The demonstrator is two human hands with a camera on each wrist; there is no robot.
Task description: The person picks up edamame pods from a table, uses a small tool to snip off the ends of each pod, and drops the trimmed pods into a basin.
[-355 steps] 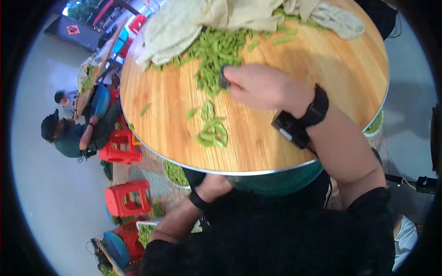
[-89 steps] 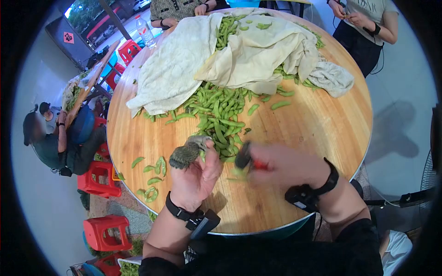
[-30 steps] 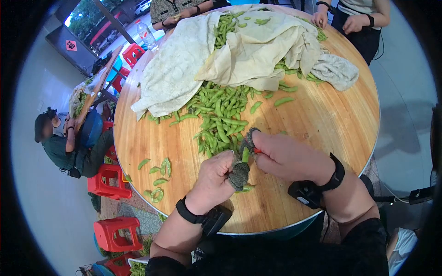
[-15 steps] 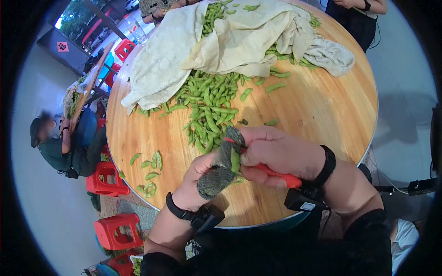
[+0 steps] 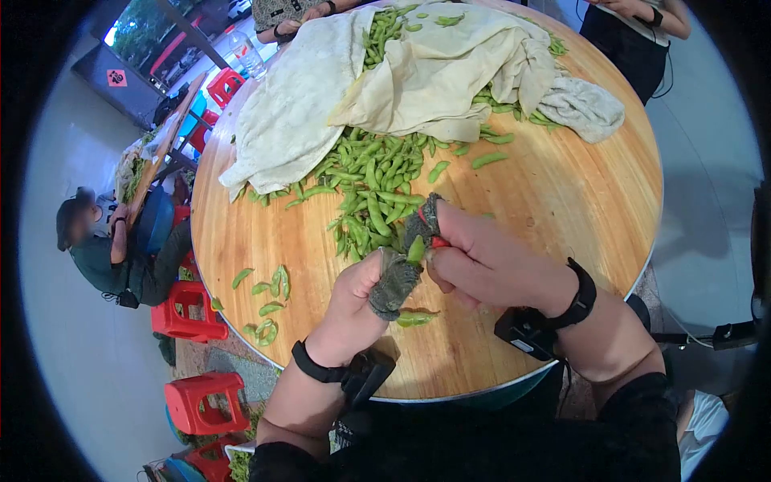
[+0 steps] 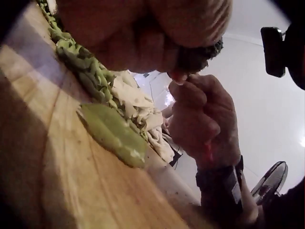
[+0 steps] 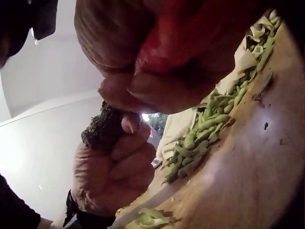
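My left hand (image 5: 352, 299), its thumb wrapped in a dark knitted cover (image 5: 395, 285), pinches a green soybean pod (image 5: 416, 250) over the table. Right beside it, my right hand (image 5: 506, 261) grips a small tool with a red handle (image 5: 439, 241). The tool's working end is hidden, and I cannot tell its kind. Another dark cover (image 5: 420, 222) sits on a digit of the right hand, close to the pod. Below both hands a flattened pod (image 6: 114, 136) lies on the wood. A pile of soybean pods (image 5: 373, 185) spreads just beyond the hands.
Pale cloths (image 5: 297, 104) cover more pods on the round wooden table (image 5: 562, 233). Several loose pods and empty-looking pod skins (image 5: 266, 332) lie at the left. Two people stand at the far edge. Red stools (image 5: 205, 402) stand left, near a seated person (image 5: 104, 249).
Three seconds ago my hands were apart; now they meet at a pod. Since half a second ago, the right hand has turned, hiding most of the red handle, and a pod shows below.
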